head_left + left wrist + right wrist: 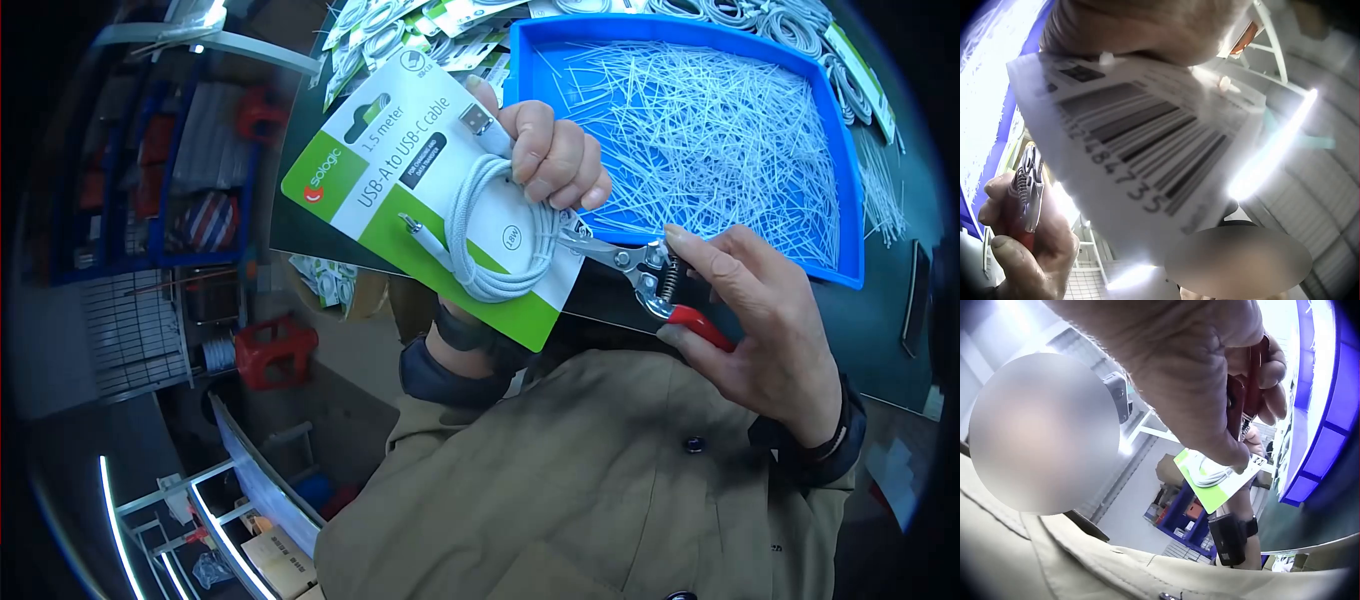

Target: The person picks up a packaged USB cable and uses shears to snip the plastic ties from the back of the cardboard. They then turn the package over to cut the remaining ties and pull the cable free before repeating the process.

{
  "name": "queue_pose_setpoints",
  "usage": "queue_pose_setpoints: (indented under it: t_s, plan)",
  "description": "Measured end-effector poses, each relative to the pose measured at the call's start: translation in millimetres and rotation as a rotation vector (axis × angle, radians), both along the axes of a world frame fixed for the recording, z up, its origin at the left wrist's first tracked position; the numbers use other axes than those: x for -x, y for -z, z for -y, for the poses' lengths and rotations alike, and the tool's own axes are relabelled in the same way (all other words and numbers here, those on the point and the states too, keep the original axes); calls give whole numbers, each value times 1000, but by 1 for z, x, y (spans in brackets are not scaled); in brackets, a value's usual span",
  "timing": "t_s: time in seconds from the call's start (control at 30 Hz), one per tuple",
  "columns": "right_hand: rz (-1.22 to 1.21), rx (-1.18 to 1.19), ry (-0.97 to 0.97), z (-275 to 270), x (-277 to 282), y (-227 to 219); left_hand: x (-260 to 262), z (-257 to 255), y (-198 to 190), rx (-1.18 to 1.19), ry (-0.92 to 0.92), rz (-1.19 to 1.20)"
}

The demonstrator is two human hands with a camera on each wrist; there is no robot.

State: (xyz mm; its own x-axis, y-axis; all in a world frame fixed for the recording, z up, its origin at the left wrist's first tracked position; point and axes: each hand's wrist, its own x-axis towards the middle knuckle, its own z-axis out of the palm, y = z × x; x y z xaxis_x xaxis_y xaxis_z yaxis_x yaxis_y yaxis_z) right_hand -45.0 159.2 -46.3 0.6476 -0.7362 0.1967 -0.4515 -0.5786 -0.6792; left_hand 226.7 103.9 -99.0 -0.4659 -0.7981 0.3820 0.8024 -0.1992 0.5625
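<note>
My left hand [560,160] grips a green and white packaging card [350,180] by its edge, thumb on the printed front. A coiled white USB cable [460,225] is fastened to that front. In the left wrist view the back of the card [1147,150] shows a barcode, and two small white nubs [1225,83] stick out of it. Red-handled spring cutters [690,322] lie in my right hand [785,315], fingers round the handles. Their metal tip meets the card's edge beside the coil, partly hidden there. The right wrist view shows the red handles [1254,381] within the curled fingers.
Behind the hands a blue tray [847,200] holds a heap of thin white strips [700,140]. More carded cables [380,35] are piled along the table's far side. A loose bunch of strips [880,190] lies right of the tray. On the floor stands a red stool [275,352].
</note>
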Motion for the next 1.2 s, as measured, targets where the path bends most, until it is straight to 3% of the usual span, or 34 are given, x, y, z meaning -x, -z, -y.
queue_pose_setpoints:
  t_s: [0.43, 0.57, 0.63, 0.73, 0.83, 0.93, 0.97, 1.07, 1.2]
  plan:
    - [-100, 114, -33, 10, 3, 0, 2, 5, 17, 36, 10, 87]
    - [-122, 26, -19, 6, 8, 0, 4, 5, 19, 28, -11, 72]
    - [-111, 9, 19, 5, 8, 5, 12, -4, 17, -61, -129, 5]
    - [37, 58, 81, 9, 2, 20, 28, -7, 19, -143, -155, -135]
    - [292, -179, 139, 9, -11, 37, 54, -10, 25, -174, -119, -199]
    - [288, -42, 168, 17, -21, 35, 72, -17, 23, -262, -59, -248]
    - [378, -142, 136, 20, -24, 46, 74, -18, 24, -275, -15, -270]
    - [449, -114, 95, 21, -26, 48, 77, -18, 40, -256, 22, -352]
    - [452, -62, 81, 20, -26, 47, 74, -28, 24, -321, 53, -279]
